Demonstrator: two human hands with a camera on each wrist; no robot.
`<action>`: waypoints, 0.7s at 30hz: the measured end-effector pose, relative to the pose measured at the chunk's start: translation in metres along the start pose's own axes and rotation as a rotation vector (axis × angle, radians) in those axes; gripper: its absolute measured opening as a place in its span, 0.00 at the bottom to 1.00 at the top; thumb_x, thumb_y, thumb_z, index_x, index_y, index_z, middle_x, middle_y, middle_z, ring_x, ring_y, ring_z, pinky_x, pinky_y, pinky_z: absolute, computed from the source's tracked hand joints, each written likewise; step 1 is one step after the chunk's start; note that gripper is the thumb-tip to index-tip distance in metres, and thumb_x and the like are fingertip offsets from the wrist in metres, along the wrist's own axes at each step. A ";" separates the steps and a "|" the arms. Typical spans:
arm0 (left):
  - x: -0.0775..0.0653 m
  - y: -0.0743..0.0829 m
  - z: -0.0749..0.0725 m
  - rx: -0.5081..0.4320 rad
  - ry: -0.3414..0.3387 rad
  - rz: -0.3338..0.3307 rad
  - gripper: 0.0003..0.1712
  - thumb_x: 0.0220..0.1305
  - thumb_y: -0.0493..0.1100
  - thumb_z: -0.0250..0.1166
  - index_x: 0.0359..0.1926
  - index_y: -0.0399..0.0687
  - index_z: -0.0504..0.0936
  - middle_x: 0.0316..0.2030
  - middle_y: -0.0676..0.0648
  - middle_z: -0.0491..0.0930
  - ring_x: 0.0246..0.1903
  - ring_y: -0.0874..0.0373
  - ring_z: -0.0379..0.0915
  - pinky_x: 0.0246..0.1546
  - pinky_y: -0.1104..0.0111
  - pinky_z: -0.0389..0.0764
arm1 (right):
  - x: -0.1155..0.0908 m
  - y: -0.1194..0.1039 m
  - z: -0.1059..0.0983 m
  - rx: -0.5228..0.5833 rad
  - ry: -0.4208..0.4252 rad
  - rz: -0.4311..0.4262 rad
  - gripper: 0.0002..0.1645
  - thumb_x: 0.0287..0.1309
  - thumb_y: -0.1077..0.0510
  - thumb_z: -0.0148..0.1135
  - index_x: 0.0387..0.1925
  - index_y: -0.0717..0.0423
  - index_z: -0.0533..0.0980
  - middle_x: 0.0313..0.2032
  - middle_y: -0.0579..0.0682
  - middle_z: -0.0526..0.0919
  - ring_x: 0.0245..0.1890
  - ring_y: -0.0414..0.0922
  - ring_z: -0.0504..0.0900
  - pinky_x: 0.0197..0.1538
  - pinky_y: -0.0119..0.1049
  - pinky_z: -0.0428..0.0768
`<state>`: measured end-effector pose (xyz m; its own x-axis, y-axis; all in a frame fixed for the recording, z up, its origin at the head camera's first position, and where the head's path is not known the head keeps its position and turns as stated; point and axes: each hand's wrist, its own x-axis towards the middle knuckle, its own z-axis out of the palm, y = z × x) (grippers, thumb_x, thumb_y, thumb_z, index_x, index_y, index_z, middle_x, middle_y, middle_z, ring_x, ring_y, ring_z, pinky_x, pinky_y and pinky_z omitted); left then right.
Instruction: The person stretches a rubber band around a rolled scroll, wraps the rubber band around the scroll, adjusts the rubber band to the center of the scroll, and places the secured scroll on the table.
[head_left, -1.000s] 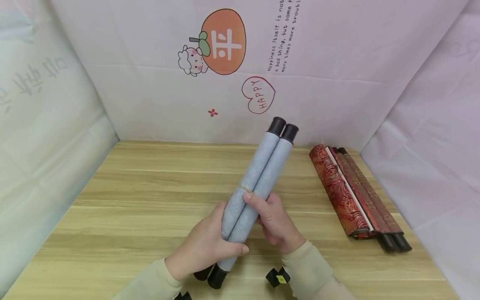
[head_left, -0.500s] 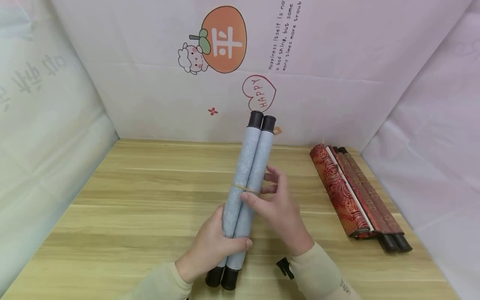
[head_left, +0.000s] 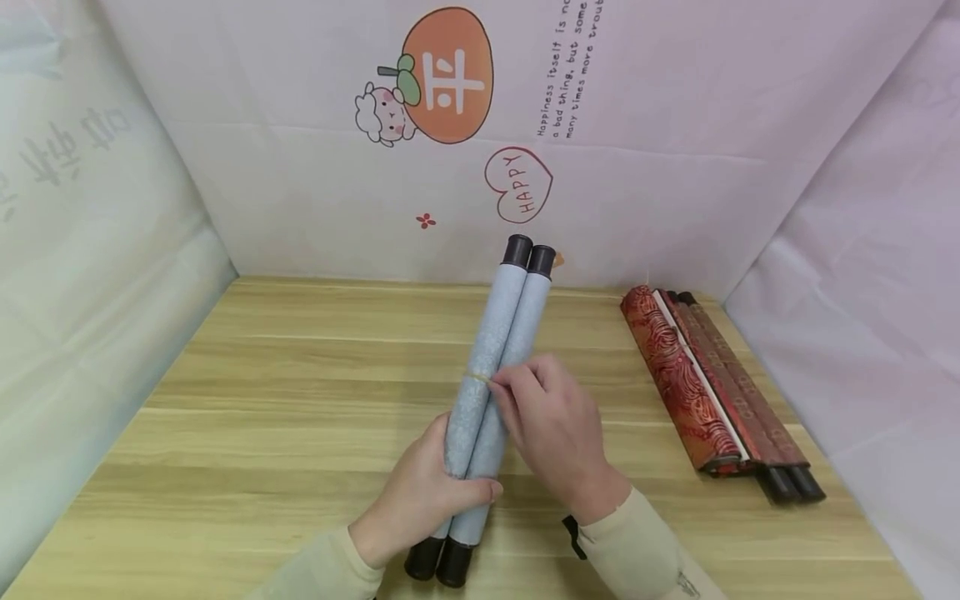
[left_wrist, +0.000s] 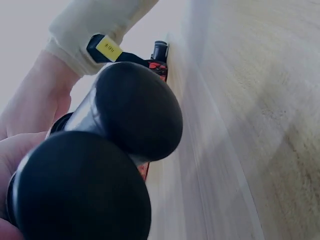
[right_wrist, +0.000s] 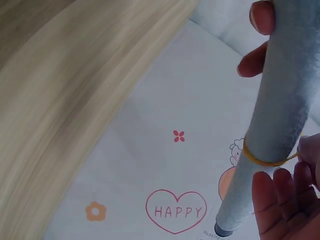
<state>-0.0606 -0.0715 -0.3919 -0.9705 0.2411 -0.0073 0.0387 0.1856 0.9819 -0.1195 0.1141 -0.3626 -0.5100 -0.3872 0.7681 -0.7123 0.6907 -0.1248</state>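
Note:
A light blue hanging scroll (head_left: 491,333), rolled into two side-by-side rolls with black end caps (head_left: 517,250), slants over the table in the head view. My left hand (head_left: 422,492) grips its lower part, thumb across the front. Around the middle runs a yellow rubber band (head_left: 478,377). My right hand (head_left: 558,425) pinches this band between thumb and fingertips. In the right wrist view the band (right_wrist: 265,163) is pulled out from the roll toward the fingers. Two black end caps (left_wrist: 140,110) fill much of the left wrist view.
At the right of the wooden table (head_left: 300,400) lies a red patterned scroll (head_left: 675,383) beside brown rolls (head_left: 720,367) with black ends. White printed cloth (head_left: 322,208) hangs behind and along both sides.
The blue scroll has turned more upright and shifted left at its top. My right hand has moved from supporting the roll to pinching the rubber band. The left hand keeps its grip.

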 end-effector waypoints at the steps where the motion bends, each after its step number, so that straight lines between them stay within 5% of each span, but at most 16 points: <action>1: 0.000 0.000 0.000 0.002 -0.001 -0.002 0.44 0.50 0.43 0.79 0.68 0.44 0.70 0.51 0.46 0.81 0.46 0.54 0.80 0.51 0.59 0.81 | -0.001 0.000 0.000 -0.009 0.011 -0.011 0.14 0.77 0.49 0.57 0.39 0.53 0.80 0.34 0.50 0.77 0.23 0.43 0.73 0.20 0.35 0.72; 6: 0.000 0.001 -0.001 -0.034 -0.022 -0.012 0.41 0.50 0.43 0.79 0.65 0.44 0.72 0.49 0.45 0.81 0.45 0.53 0.80 0.51 0.58 0.81 | -0.002 0.000 -0.001 -0.035 0.024 -0.018 0.16 0.79 0.48 0.54 0.39 0.53 0.81 0.34 0.50 0.77 0.24 0.43 0.74 0.20 0.36 0.73; 13: 0.003 -0.001 0.001 -0.102 -0.029 -0.025 0.39 0.50 0.42 0.78 0.63 0.43 0.72 0.48 0.43 0.82 0.44 0.51 0.81 0.48 0.58 0.82 | -0.005 0.001 -0.001 0.067 -0.032 0.114 0.09 0.68 0.55 0.68 0.44 0.55 0.81 0.36 0.50 0.80 0.28 0.42 0.82 0.26 0.34 0.81; 17: 0.005 -0.003 0.001 -0.159 -0.015 -0.028 0.36 0.51 0.40 0.77 0.62 0.44 0.74 0.46 0.42 0.82 0.42 0.50 0.81 0.47 0.57 0.84 | -0.005 -0.003 -0.006 0.169 -0.137 0.340 0.21 0.65 0.55 0.71 0.55 0.59 0.78 0.41 0.51 0.83 0.33 0.40 0.86 0.33 0.34 0.84; 21: 0.007 -0.004 0.001 -0.168 0.015 -0.038 0.35 0.51 0.40 0.78 0.60 0.43 0.74 0.44 0.42 0.82 0.40 0.50 0.82 0.44 0.57 0.85 | -0.003 -0.011 -0.010 0.289 -0.341 0.620 0.36 0.67 0.45 0.69 0.69 0.56 0.71 0.49 0.50 0.87 0.32 0.35 0.84 0.35 0.36 0.83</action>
<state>-0.0669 -0.0695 -0.3958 -0.9740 0.2226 -0.0431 -0.0369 0.0318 0.9988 -0.1052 0.1135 -0.3578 -0.9450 -0.1802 0.2728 -0.3206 0.6741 -0.6654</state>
